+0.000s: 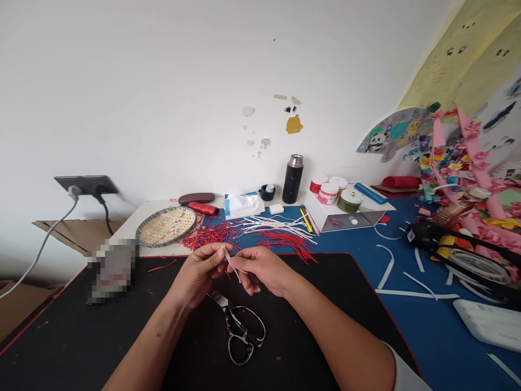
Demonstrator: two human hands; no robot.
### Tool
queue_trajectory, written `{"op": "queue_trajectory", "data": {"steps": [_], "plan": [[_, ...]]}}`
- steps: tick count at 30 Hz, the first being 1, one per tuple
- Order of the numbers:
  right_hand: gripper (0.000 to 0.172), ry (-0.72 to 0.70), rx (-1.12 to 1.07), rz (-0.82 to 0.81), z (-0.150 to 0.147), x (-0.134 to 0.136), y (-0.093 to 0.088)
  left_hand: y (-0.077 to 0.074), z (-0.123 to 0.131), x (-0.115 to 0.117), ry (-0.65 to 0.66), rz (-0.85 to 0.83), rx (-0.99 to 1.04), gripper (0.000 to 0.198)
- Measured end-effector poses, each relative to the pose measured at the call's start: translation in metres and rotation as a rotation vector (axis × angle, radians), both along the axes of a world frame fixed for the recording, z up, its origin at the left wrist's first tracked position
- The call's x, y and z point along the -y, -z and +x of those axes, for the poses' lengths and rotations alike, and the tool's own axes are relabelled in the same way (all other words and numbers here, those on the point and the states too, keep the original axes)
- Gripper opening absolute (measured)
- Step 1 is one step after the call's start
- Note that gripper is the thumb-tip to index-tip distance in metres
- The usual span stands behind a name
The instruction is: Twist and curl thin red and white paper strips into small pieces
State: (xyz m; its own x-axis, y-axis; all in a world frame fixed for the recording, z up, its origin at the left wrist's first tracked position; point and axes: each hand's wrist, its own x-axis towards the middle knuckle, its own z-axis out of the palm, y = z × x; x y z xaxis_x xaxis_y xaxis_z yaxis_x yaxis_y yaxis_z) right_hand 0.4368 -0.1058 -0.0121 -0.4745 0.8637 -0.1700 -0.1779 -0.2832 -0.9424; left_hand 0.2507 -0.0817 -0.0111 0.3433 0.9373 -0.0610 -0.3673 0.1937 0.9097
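Note:
My left hand [202,270] and my right hand [261,270] meet over the black mat [122,336], both pinching a thin white paper strip [232,264] that runs slanted between their fingertips. Black-handled scissors [241,326] lie shut on the mat just below my hands. Beyond my hands lie a heap of red strips [285,240] and a heap of white strips [277,224].
A woven basket [166,226], a red thread spool [203,208], a tissue pack [243,205], a black flask [292,179] and paint jars [337,194] on a white box stand at the back. Paper flowers [468,157] and a glue gun [459,247] crowd the right. A blurred object [114,269] lies left.

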Motion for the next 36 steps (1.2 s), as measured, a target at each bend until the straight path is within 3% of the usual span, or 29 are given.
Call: {"op": "queue_trajectory", "data": {"steps": [7,13,20,36], "plan": [[0.043,-0.041,-0.007,0.001,0.0011,0.0012,-0.0014,-0.0011,0.001,0.0017,0.03,-0.017,0.055,0.034],[0.039,-0.034,-0.016,0.005,0.0002,0.0012,-0.0004,0.0002,0.0031,0.002,-0.036,-0.043,0.084,0.034],[0.041,0.068,0.107,0.08,-0.0005,0.0011,-0.0038,-0.0033,0.0006,0.0005,-0.052,0.032,-0.04,0.037],[0.018,0.201,0.412,0.209,-0.0032,0.0007,-0.0028,-0.0065,-0.0008,-0.0001,-0.136,0.12,-0.325,0.043]]}}
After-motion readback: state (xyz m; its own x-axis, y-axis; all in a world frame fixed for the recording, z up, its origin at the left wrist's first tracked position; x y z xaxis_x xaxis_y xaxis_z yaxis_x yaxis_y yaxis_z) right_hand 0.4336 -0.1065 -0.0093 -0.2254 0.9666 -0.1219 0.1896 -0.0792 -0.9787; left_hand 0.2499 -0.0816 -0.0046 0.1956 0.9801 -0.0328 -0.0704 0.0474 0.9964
